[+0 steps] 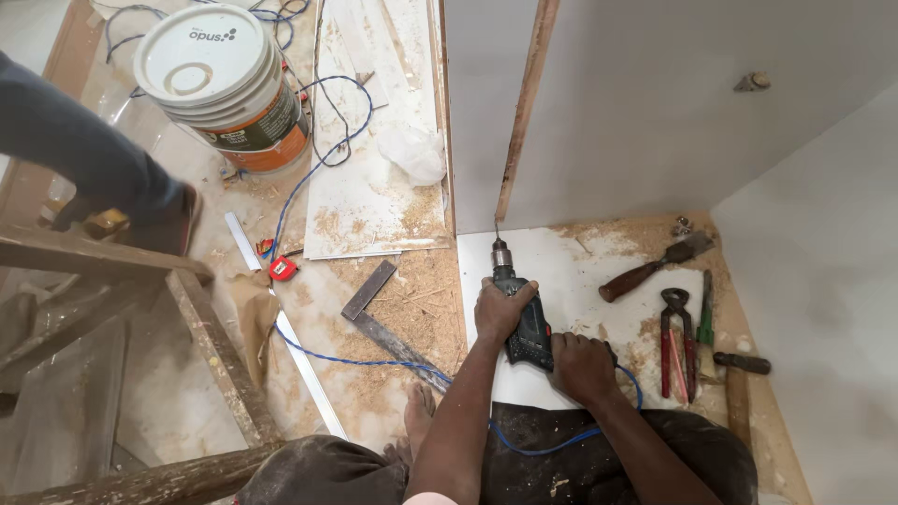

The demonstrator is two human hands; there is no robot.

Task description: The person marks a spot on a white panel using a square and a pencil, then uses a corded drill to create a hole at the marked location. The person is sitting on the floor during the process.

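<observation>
A dark electric drill (520, 318) lies low over a white board (571, 271), its bit (498, 231) touching the foot of an upright wooden strip (526, 103). My left hand (500, 307) wraps the front of the drill body. Behind it, my right hand (580, 367) grips the drill's handle. A blue cord (355, 360) runs from the drill across the dusty floor. My bare foot (419, 411) rests beside the board.
To the right lie a chisel (655, 266), red-handled pincers (675, 337), a screwdriver (706, 313) and a hammer (739, 383). A steel square (379, 313), red tape measure (283, 268), white paint bucket (224, 84) and wooden trestle (201, 346) stand left. Another person's sleeve (84, 150) reaches in top left.
</observation>
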